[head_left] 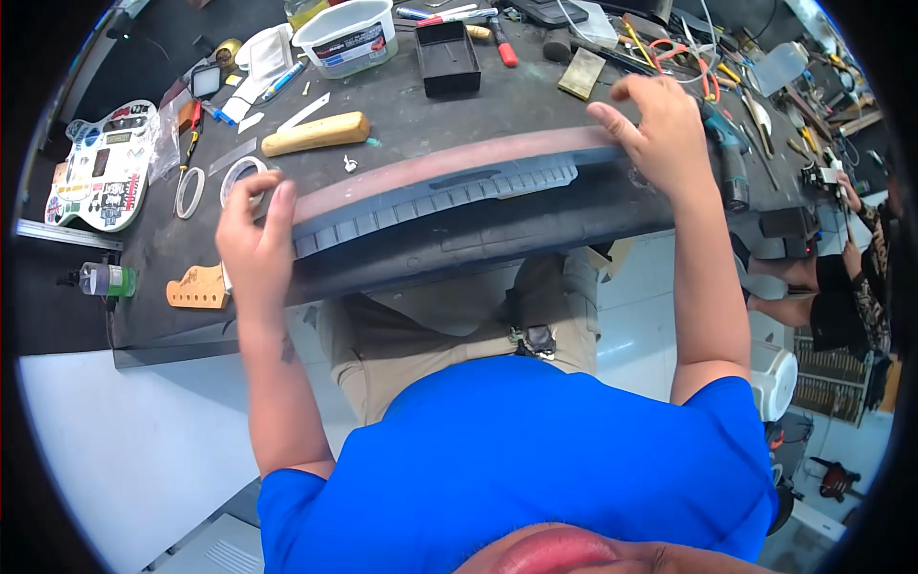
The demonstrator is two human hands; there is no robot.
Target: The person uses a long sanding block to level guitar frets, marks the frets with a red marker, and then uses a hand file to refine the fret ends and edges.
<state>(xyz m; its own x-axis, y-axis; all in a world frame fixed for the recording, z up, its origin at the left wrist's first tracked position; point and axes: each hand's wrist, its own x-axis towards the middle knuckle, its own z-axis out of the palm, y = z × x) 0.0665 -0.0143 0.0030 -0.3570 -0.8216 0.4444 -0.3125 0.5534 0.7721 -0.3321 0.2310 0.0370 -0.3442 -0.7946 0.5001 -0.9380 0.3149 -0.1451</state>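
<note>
A guitar neck lies across the bench in front of me, its pale wooden headstock sticking out at the left past my hand. Its dark grey fretboard shows a row of fret lines. Along the far side of it runs a long bar with a pinkish-brown face. My left hand is at the bar's left end, fingers curved and thumb apart. My right hand is over the right end, with thumb and fingers spread. Where the palms meet the bar or neck is hidden.
Beyond the bar are a wooden handle-shaped piece, a black tray, a white tub and a red marker. A stickered guitar body lies far left. A green power tool and another person are right.
</note>
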